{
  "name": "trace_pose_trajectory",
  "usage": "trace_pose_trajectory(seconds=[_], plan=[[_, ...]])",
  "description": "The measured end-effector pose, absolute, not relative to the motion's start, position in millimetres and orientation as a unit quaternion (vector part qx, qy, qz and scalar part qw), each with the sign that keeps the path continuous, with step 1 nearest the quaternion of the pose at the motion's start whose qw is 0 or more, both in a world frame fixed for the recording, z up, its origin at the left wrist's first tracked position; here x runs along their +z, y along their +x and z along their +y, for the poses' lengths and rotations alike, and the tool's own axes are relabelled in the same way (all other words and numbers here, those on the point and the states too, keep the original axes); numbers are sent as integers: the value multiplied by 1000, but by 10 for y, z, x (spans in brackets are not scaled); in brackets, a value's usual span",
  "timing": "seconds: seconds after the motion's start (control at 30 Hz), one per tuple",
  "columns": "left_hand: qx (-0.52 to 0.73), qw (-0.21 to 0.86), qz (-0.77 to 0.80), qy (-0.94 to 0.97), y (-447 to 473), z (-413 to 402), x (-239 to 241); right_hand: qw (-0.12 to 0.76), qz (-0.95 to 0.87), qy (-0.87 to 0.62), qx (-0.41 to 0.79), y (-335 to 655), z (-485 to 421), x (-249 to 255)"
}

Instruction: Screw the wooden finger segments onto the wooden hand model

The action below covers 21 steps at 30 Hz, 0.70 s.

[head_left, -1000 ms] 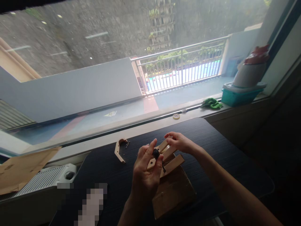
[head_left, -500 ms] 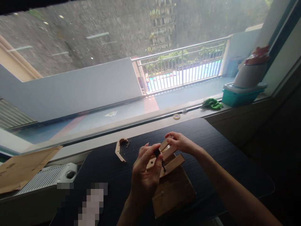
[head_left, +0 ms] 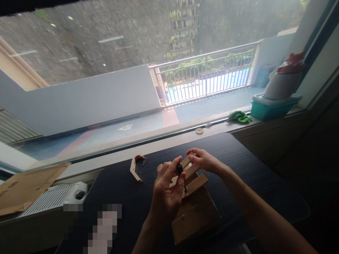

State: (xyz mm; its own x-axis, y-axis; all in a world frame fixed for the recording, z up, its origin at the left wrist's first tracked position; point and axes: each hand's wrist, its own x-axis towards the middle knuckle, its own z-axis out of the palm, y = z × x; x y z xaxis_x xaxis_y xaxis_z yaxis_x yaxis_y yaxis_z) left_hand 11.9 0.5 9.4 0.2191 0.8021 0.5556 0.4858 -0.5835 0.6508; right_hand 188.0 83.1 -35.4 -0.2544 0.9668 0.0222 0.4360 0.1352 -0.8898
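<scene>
A light wooden assembly (head_left: 194,208) with a flat base and slanted slats stands on the dark table (head_left: 238,165) in front of me. My left hand (head_left: 166,192) is raised over it, fingers pinched on a small black knob with a thin stem (head_left: 180,170) at one slat. My right hand (head_left: 202,160) grips the upper end of a slat (head_left: 188,168) from the right, fingers closed round it.
A curved wooden piece (head_left: 135,167) and a small screw lie to the left on the table. A roll of tape (head_left: 199,131), a green cloth (head_left: 239,116) and a teal tub (head_left: 271,107) rest on the window sill. Cardboard (head_left: 23,185) lies at far left.
My left hand has shifted slightly up and right, its fingers turning on the black knob. My right hand has kept its hold on the slat.
</scene>
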Motion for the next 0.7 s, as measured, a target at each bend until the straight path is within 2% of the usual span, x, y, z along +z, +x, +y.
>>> trace_pose_trajectory(seconds=[0.17, 0.3, 0.37, 0.53, 0.7], plan=[[456, 180, 444, 750, 98, 0, 86, 293, -716, -540, 333, 1993, 795, -133], [417, 184, 432, 778, 66, -1, 106, 309, -750, -537, 230, 2137, 588, 403], [394, 194, 425, 792, 69, -4, 117, 285, -810, -484, 167, 2147, 453, 685], [357, 187, 420, 813, 65, -1, 138, 145, -892, -372, 213, 1991, 280, 1027], [280, 131, 440, 843, -84, -16, 123, 95, -914, -336, 206, 1856, 311, 1033]])
